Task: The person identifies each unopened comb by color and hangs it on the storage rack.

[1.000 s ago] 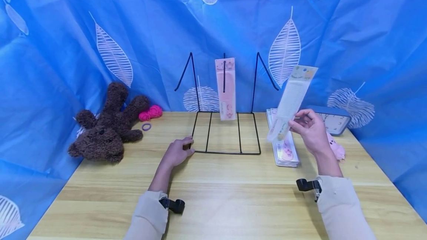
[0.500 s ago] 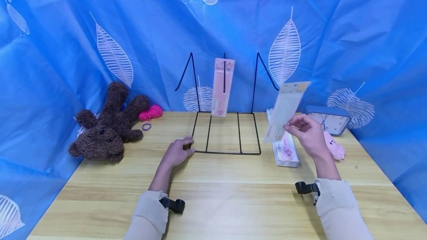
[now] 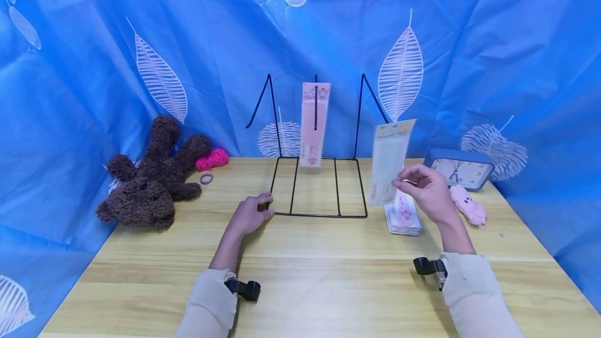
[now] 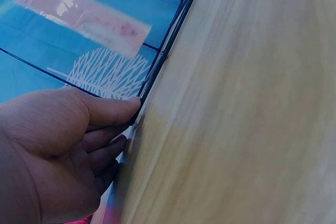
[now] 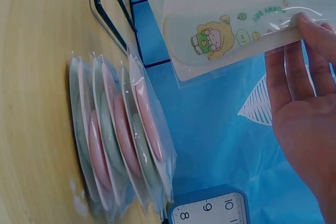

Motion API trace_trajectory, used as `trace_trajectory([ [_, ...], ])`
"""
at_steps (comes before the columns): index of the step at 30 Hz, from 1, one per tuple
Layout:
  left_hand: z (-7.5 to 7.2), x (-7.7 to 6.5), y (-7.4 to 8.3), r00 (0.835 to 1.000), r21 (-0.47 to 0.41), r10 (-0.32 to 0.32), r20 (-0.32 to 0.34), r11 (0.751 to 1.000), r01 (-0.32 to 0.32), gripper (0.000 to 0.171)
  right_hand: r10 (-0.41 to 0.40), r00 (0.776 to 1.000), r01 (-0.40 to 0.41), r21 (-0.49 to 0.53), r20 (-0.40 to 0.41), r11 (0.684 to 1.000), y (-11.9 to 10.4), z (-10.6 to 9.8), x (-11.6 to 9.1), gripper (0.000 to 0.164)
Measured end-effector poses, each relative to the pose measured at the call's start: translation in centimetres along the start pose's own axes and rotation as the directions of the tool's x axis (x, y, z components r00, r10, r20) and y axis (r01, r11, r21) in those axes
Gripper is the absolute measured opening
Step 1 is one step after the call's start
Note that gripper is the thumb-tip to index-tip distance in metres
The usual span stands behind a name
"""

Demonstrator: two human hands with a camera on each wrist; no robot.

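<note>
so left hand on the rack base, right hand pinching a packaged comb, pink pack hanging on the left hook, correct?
Not quite: the head view shows the pink pack hanging on the middle hook, not the left one. The rest stands: left hand on the rack base, right hand pinching a packaged comb.

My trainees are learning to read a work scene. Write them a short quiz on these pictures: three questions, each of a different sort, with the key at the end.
1. What is the person's right hand holding?
2. True or false: the left hand is gripping the black wire rack.
3. Fill in the blank: the pink packaged comb hangs from the rack's ____ hook.

Key: 1. A packaged plastic comb. 2. True. 3. Middle.
</note>
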State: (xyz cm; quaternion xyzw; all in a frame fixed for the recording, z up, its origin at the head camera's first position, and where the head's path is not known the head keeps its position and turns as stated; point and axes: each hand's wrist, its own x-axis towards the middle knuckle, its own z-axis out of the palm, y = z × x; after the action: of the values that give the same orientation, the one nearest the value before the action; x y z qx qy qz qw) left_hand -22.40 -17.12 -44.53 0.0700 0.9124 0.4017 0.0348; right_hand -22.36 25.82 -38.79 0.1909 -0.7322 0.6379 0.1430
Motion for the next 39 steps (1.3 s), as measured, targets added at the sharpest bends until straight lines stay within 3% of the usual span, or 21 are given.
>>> trace_trajectory([
  [13, -0.1, 0.0, 0.3, 1.000, -0.004, 0.005, -0.007, 1.000, -0.005, 0.045, 0.028, 1.000, -0.025, -0.199, 0.014, 0.980, 0.0, 0.5, 0.2, 0.014],
  [20, 0.0, 0.0, 0.2, 1.000, 0.002, -0.007, -0.001, 1.000, 0.007, 0.045, -0.001, 1.000, 0.004, -0.308, 0.011, 0.951, -3.2, 2.3, 0.5, 0.015],
  [25, 0.0, 0.0, 0.1, 1.000, 0.005, -0.006, 0.003, 1.000, 0.006, 0.045, 0.048, 0.999, -0.045, -0.318, 0.000, 0.947, -4.7, 3.1, 0.7, 0.017],
  [28, -0.1, 0.0, 0.2, 1.000, 0.000, -0.004, 0.002, 1.000, 0.004, 0.045, 0.070, 0.998, -0.069, -0.318, -0.008, 0.946, -4.6, 3.2, 1.2, 0.019],
  [35, -0.1, -0.1, 0.3, 1.000, 0.002, -0.005, 0.004, 1.000, 0.005, 0.045, 0.100, 0.995, -0.104, -0.292, -0.031, 0.951, -1.5, 2.6, 2.8, 0.022],
  [39, -0.1, -0.1, 0.3, 1.000, 0.002, -0.006, 0.007, 1.000, 0.006, 0.045, 0.128, 0.991, -0.134, -0.300, -0.040, 0.944, -1.1, 2.5, 3.4, 0.026],
])
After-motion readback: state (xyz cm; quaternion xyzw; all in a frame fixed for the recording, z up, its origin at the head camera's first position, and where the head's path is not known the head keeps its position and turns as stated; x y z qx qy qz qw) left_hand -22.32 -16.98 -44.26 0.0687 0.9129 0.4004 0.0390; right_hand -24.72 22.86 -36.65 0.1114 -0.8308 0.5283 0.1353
